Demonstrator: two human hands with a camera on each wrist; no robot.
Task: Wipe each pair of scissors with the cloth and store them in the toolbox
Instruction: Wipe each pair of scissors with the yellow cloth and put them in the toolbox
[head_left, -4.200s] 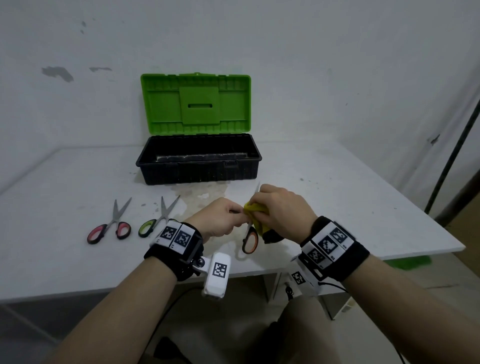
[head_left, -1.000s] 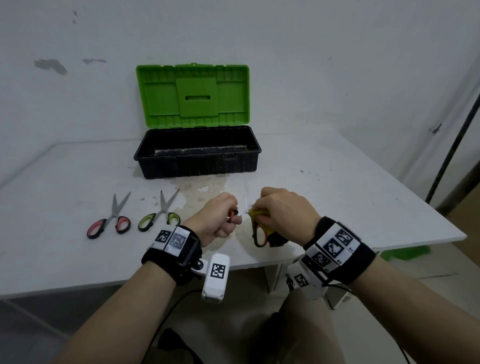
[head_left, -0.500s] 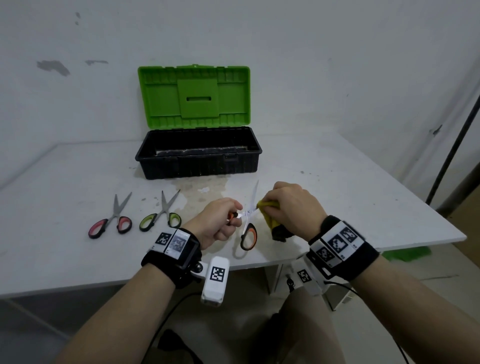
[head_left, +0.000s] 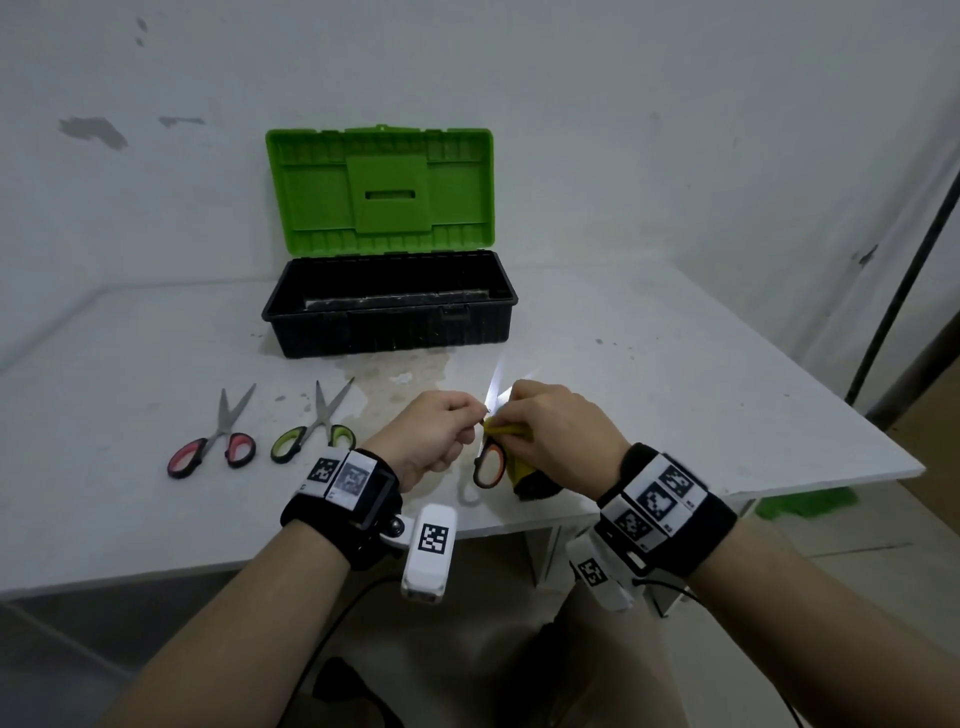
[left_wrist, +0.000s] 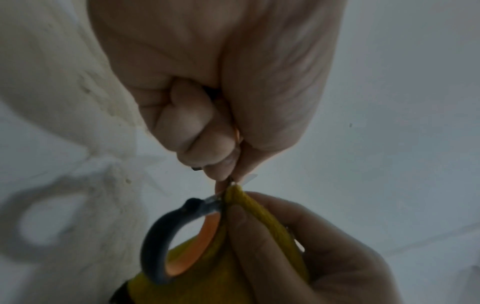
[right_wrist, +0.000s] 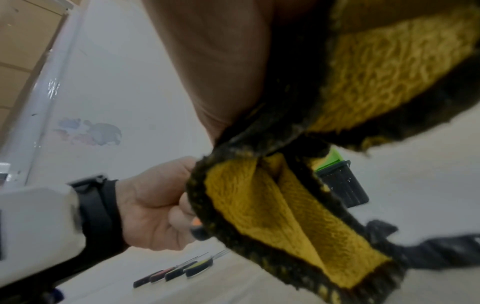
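My left hand (head_left: 434, 436) (left_wrist: 207, 102) is curled round one handle of the orange-handled scissors (head_left: 490, 464) (left_wrist: 166, 242), held spread over the table's front edge. Their other loop hangs free below, and one bright blade points up. My right hand (head_left: 556, 431) (left_wrist: 298, 246) pinches the yellow cloth with dark edging (head_left: 506, 430) (left_wrist: 259, 222) (right_wrist: 259, 205) round a blade near the pivot. The black toolbox (head_left: 389, 306) stands behind with its green lid (head_left: 382, 189) raised. The pink-handled scissors (head_left: 215, 447) and the green-handled scissors (head_left: 317, 428) lie on the left.
The white table (head_left: 701, 415) has a pale stain in front of the toolbox. A dark pole (head_left: 904, 280) leans at the right wall. Something green (head_left: 810, 504) lies on the floor beyond the table's right corner.
The cloth has slid back down the blade towards the pivot, and both hands have come closer together. Four seconds ago the right hand was wiping the same scissors.
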